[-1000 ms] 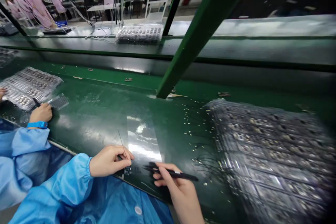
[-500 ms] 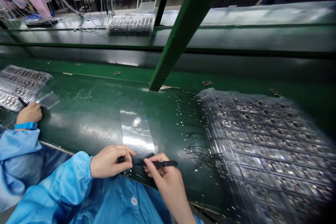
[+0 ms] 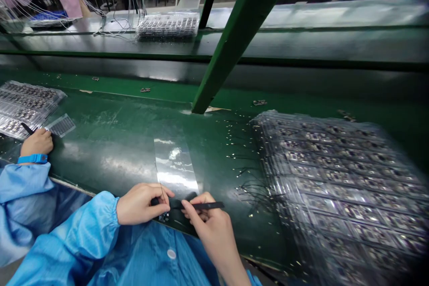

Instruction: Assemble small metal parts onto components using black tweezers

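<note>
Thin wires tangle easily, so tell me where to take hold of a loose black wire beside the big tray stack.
Probably just behind the pale tips of the black wires, coming from the left, where the right hand is: the tips lie spread out on the green table, while the dark lengths run right and overlap toward the tray stack.

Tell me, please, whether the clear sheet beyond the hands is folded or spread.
Spread: the sheet lies out on the bench, its straight side edges showing and no fold visible.

Bench lies open ahead of the left hand, with a slanted post beyond and stacked trays rightward.
</note>
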`<action>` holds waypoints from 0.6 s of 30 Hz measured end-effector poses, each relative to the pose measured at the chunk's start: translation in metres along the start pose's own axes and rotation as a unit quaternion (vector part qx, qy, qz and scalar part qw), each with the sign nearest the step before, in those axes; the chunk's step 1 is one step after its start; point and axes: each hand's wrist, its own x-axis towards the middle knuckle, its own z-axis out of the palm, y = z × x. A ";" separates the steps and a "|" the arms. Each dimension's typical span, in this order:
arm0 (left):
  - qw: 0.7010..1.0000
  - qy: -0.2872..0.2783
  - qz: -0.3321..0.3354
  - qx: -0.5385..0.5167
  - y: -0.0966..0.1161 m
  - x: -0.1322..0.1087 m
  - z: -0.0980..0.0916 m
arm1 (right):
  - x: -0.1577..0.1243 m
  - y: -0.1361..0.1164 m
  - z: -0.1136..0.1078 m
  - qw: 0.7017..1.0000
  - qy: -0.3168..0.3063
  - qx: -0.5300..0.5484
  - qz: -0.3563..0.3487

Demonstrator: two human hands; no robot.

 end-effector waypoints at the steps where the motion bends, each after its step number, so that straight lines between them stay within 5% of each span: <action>1: 1.000 0.001 -0.001 0.000 0.000 0.000 0.000 | 0.000 -0.001 0.000 1.000 -0.001 -0.001 -0.001; 18: 1.000 0.011 0.009 -0.010 -0.002 0.001 0.001 | 0.002 -0.006 0.000 1.000 -0.011 0.021 0.018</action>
